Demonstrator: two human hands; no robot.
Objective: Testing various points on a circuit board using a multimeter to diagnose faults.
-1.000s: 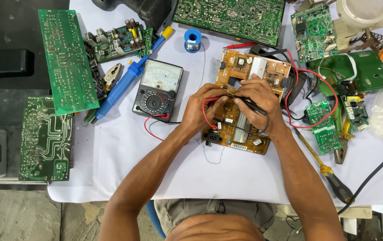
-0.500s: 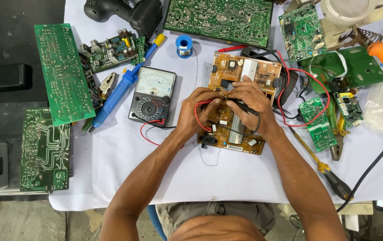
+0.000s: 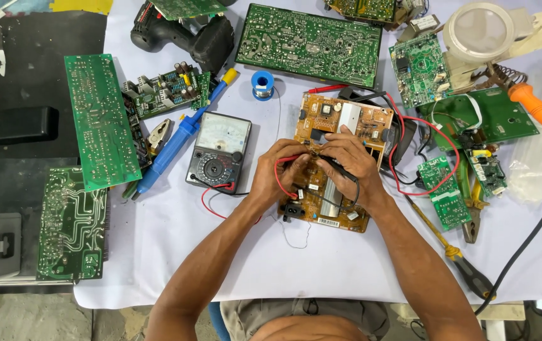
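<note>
1. Probing step in hand: both hands worked over the tan circuit board (image 3: pixel 340 161) lying mid-frame on the white-covered counter (image 3: pixel 157 252).
2. Left hand (image 3: pixel 277 173) was closed around the red probe lead (image 3: pixel 282 165), tip down on the board.
3. Right hand (image 3: pixel 350 161) was pinching the black probe (image 3: pixel 333 162) against the board, fingers curled.
4. Analog multimeter (image 3: pixel 218 151) sat just left of the board, its leads running to the hands.
5. Next move, I judged, called for steady tips and a glance at the meter's needle.
6. No containers seen; only a solder spool (image 3: pixel 262 84) at upper centre.
</note>
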